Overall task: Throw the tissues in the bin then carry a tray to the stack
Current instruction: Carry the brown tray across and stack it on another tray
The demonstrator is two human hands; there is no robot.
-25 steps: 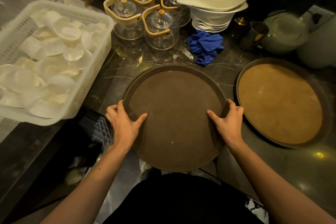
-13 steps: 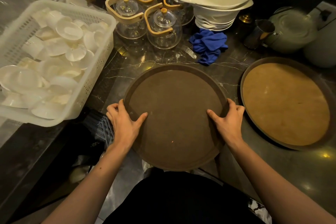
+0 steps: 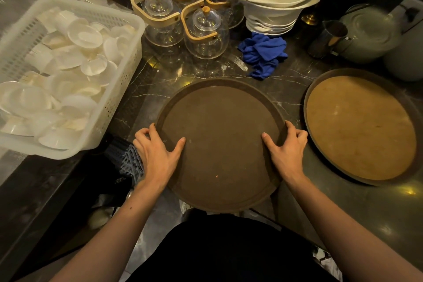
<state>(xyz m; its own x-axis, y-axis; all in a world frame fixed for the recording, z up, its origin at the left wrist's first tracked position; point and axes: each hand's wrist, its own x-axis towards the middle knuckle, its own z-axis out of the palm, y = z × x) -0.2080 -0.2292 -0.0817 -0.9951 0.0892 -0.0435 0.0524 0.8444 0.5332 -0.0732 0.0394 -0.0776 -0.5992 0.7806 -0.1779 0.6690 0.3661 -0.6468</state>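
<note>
A round dark brown tray (image 3: 219, 135) is in front of me, its near half hanging past the counter's edge. My left hand (image 3: 158, 151) grips its left rim, thumb on the tray's face and fingers curled under. On the right rim my right hand (image 3: 286, 149) holds the same way. A second round tray (image 3: 359, 126) with a lighter tan face lies flat on the counter to the right. No tissues show on the trays. A dark bin (image 3: 123, 162) with a perforated side sits low at the left, partly hidden by my left arm.
A white plastic basket (image 3: 119, 89) full of white dishes sits at the left. Behind the tray stand glass teapots (image 3: 206, 30) with wooden handles, stacked white bowls (image 3: 274, 4), a blue cloth (image 3: 263, 52), a metal jug (image 3: 327, 39) and a large pot (image 3: 368, 34).
The view has shifted slightly; both hands keep the same grip on the dark tray, which has barely moved.
</note>
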